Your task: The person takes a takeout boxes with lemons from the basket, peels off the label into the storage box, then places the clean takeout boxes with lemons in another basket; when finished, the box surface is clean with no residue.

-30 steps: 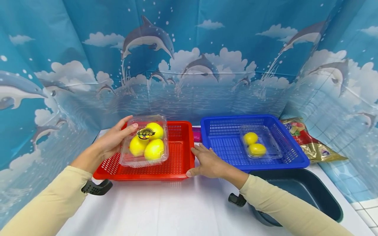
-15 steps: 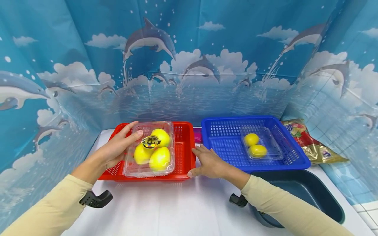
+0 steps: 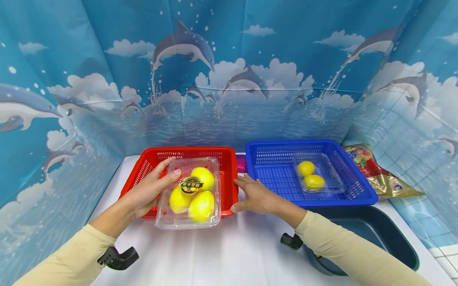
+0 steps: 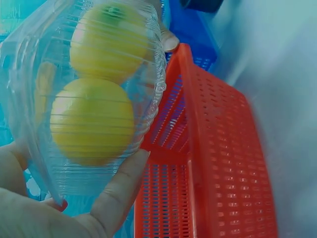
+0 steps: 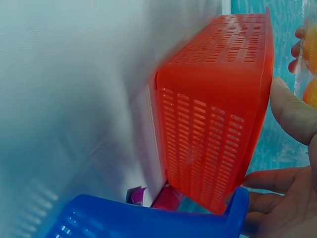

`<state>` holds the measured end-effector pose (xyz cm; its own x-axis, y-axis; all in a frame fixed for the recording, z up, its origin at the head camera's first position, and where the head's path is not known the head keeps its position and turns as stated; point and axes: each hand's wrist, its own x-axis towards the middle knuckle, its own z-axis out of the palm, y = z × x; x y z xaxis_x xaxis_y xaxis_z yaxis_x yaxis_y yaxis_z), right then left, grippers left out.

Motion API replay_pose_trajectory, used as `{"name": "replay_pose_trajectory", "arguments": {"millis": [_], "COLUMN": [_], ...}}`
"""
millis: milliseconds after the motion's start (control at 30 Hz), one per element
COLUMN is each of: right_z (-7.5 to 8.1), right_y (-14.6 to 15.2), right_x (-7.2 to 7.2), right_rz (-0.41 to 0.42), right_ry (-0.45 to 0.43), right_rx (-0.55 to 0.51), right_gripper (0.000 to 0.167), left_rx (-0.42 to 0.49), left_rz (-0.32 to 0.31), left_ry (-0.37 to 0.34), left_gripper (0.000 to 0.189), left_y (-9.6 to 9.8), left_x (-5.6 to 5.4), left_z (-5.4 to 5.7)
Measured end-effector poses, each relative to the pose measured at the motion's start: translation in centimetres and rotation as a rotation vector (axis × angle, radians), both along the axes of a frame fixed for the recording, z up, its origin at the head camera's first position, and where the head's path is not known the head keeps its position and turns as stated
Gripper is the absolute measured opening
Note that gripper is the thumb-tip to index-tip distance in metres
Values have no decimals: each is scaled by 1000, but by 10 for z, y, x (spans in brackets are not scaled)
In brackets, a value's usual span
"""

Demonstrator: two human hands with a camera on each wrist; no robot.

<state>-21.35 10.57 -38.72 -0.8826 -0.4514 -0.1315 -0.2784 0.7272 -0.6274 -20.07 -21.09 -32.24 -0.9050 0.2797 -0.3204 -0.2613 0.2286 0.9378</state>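
Clear plastic, probably light, slick and easily dented, the lemon box (image 3: pixel 189 194) is pinched at its left side by the left hand (image 3: pixel 154 191), its edges likely the surest hold, above the red basket (image 3: pixel 232 169); the right hand (image 3: pixel 257 196), thumb and fingers spread, touches that basket's right rim.

Red basket (image 3: pixel 228 186) partly behind fruit box (image 3: pixel 189 194)

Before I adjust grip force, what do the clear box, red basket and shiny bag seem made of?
The clear box looks like thin, glossy plastic: transparent, ribbed, with bright reflections. The red basket is probably moulded plastic, slightly glossy: one even colour, regular slots. The shiny bag may be plastic film or foil: metallic gold, creased.
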Motion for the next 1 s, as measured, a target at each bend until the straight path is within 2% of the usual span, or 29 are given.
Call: {"name": "replay_pose_trajectory", "arguments": {"millis": [267,467,667,900,1000], "right_z": [-1,1,7,16,20], "right_y": [2,3,11,27,34], "right_x": [-1,-2,-3,-3,-6], "right_rz": [11,9,1,11,6], "right_ry": [-3,-21,-11,35,49], "right_rx": [-12,-4,-17,-22,-2], "right_gripper": [90,90,86,83,84], "left_rx": [-7,-13,-7,38,66], "left_rz": [6,-5,-13,5,-10], "left_ry": [-13,-10,-3,-56,-65], "left_gripper": [83,82,79,75,74], "left_y": [2,7,18,35,42], "left_x": [7,16,29,48,55], "left_z": [-8,-12,-16,-22,-26]}}
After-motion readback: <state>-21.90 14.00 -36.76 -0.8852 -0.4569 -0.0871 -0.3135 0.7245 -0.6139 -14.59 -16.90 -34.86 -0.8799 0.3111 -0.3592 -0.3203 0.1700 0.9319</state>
